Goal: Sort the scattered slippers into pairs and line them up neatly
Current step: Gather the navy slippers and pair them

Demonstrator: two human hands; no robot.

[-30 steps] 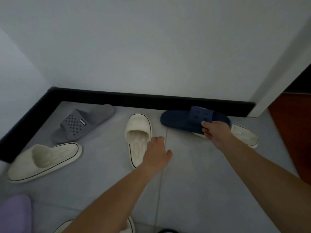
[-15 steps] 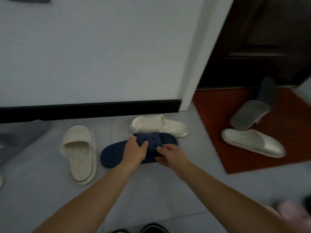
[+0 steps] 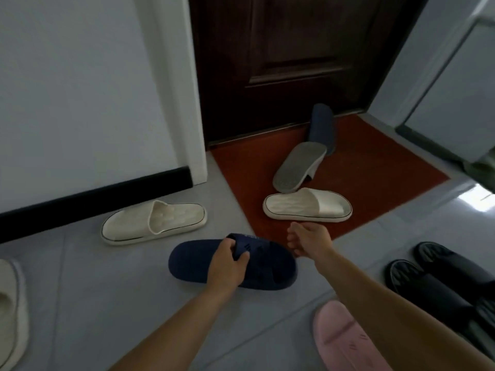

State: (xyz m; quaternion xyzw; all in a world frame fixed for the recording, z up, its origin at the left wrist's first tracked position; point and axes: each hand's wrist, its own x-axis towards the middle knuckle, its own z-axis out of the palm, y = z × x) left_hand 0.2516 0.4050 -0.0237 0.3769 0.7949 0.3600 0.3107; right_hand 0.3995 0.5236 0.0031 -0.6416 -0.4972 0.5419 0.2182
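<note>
Pink slipper [image 3: 345, 341] cut off below

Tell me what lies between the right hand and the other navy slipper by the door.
In the head view, between right hand and far navy slipper: a cream slipper and an overturned grey slipper.

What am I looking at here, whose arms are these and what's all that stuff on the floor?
This comes from a camera worn on a person's head, looking down at their own bare arms. No machine is involved. The left hand grips the strap of a navy slipper on the grey floor. The right hand is loosely curled and holds nothing. Scattered around are a cream slipper by the wall, another cream one on the red mat, an overturned grey slipper lying over a second navy one by the door, a black pair and a pink slipper.
</note>
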